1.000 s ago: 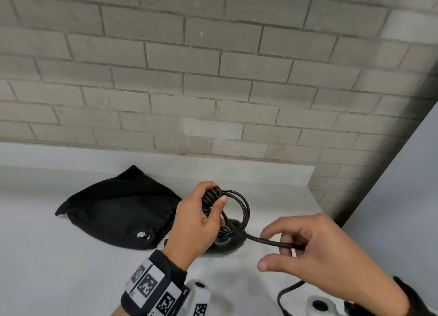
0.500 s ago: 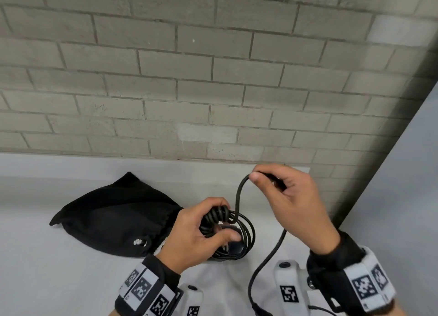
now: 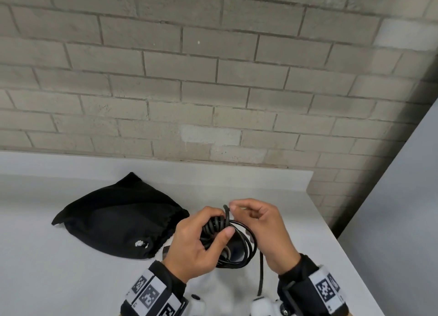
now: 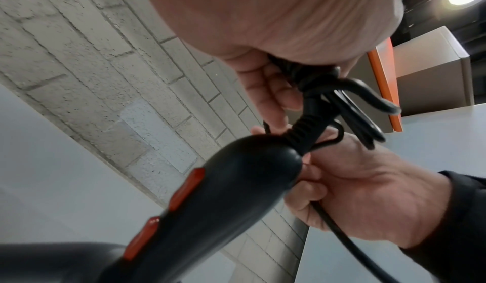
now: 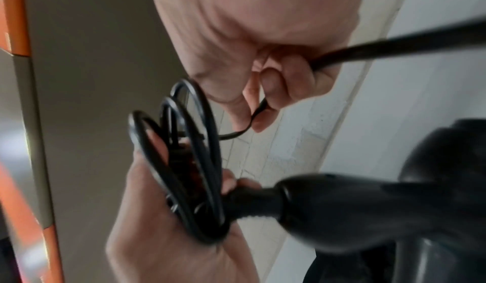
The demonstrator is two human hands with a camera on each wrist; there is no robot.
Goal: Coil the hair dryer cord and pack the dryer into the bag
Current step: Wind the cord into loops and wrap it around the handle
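The head view looks forward and down at the desk point(image 3: 71, 280) and brick wall point(image 3: 213, 78); both wrist views look up, close, sharing the dryer point(image 4: 210, 204).

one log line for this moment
step: coiling cord | left hand: grips coil | right hand: pinches cord | dryer: out of bag
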